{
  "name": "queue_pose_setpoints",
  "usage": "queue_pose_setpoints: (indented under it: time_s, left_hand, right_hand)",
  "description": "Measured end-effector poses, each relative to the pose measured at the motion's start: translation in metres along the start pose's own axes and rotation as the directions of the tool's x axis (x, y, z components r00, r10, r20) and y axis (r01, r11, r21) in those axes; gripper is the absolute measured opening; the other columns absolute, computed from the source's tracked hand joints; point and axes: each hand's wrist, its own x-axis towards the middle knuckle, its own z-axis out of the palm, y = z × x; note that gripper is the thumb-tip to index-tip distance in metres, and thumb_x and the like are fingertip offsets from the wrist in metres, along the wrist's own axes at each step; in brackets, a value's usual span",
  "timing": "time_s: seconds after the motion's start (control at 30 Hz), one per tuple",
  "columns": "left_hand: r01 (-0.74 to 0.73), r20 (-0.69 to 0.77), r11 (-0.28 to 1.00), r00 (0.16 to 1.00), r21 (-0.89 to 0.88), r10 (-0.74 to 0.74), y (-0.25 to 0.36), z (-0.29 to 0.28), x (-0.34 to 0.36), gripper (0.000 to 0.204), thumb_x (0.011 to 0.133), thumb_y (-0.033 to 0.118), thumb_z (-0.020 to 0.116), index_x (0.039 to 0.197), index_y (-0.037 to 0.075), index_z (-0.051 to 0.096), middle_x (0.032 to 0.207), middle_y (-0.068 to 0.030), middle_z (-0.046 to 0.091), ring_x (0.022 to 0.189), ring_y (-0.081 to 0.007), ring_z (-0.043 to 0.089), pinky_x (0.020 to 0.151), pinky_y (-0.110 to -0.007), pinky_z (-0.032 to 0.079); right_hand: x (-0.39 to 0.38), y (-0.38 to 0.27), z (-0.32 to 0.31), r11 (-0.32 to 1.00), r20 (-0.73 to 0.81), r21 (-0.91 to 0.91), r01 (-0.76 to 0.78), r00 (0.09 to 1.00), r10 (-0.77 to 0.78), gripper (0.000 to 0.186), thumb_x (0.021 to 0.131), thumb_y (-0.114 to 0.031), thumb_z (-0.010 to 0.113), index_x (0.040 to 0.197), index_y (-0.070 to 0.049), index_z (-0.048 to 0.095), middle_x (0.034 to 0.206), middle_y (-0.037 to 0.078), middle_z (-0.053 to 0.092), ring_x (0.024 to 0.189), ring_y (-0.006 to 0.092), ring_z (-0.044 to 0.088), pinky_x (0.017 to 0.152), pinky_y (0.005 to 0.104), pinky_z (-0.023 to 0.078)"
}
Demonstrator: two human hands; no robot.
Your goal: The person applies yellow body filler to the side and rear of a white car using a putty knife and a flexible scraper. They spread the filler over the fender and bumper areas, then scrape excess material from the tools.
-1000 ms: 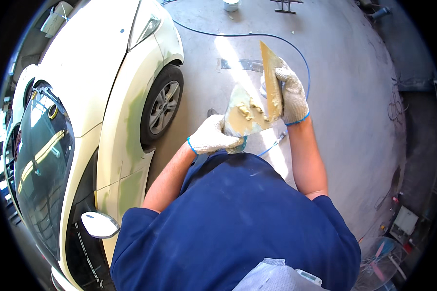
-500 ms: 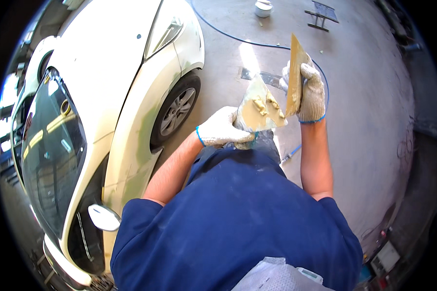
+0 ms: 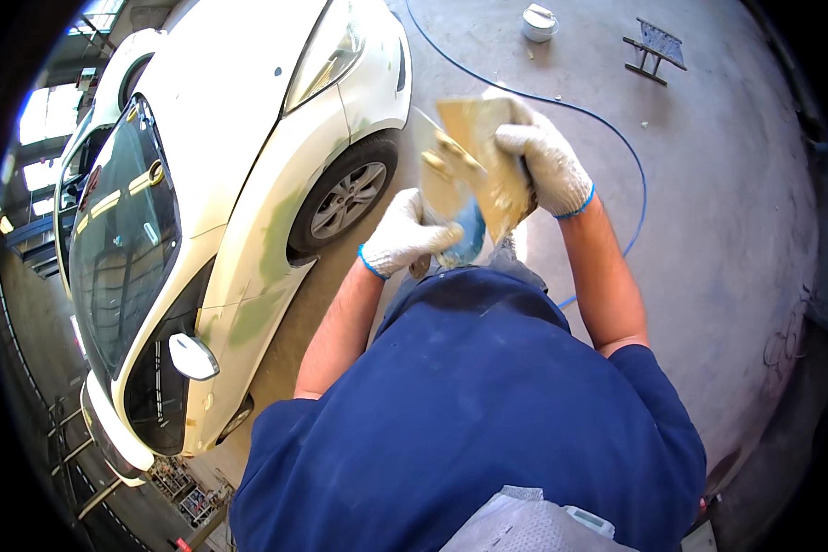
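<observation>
Both my hands wear white knit gloves with blue cuffs. My left hand [image 3: 405, 235] is closed on a putty spreader [image 3: 440, 193], a pale flat blade with lumps of yellowish filler on it. In my right hand [image 3: 552, 158] is a wider tan putty spreader [image 3: 488, 152], gripped along its right side. Its face leans over the left blade and carries smears of filler. The two blades overlap or nearly touch in front of my waist; motion blur hides whether they are in contact.
To my left stands a white car [image 3: 235, 138] with sanded, greenish patches on its fender and door. A blue hose [image 3: 616, 126] curves across the grey floor. Farther off are a white bucket [image 3: 539, 26] and a small step stool [image 3: 654, 51].
My right hand has swung left with its spreader, bringing it from upright and apart to over the left one. The left spreader has turned and shifted slightly left. The whole view has moved a little.
</observation>
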Motion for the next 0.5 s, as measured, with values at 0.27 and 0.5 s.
queue_pose_setpoints:
  time_s: [0.27, 0.5]
  left_hand:
    - [0.086, -0.042, 0.979, 0.996, 0.186, -0.080, 0.025, 0.028, 0.000, 0.038, 0.076, 0.024, 0.083, 0.101, -0.001, 0.069, 0.077, -0.0042, 0.068, 0.059, -0.0055, 0.055, 0.049, -0.024, 0.045]
    - [0.120, -0.042, 0.992, 0.992, 0.049, -0.118, 0.043, 0.052, 0.006, 0.031, 0.080, 0.022, 0.080, 0.099, -0.001, 0.070, 0.077, -0.0033, 0.068, 0.052, -0.0055, 0.053, 0.044, -0.024, 0.042]
  right_hand:
    - [-0.002, 0.014, -0.047, 0.975, -0.058, 0.125, -0.185, 0.979, 0.194, 0.050, 0.100, -0.033, 0.059, 0.138, 0.000, 0.054, 0.117, 0.007, 0.063, 0.104, 0.0116, 0.060, 0.090, 0.0288, 0.051]
    - [-0.008, 0.013, -0.022, 0.946, 0.013, 0.121, -0.299, 0.954, 0.300, 0.047, 0.101, -0.037, 0.059, 0.132, -0.003, 0.062, 0.098, -0.001, 0.064, 0.073, 0.0040, 0.053, 0.063, 0.0207, 0.045]
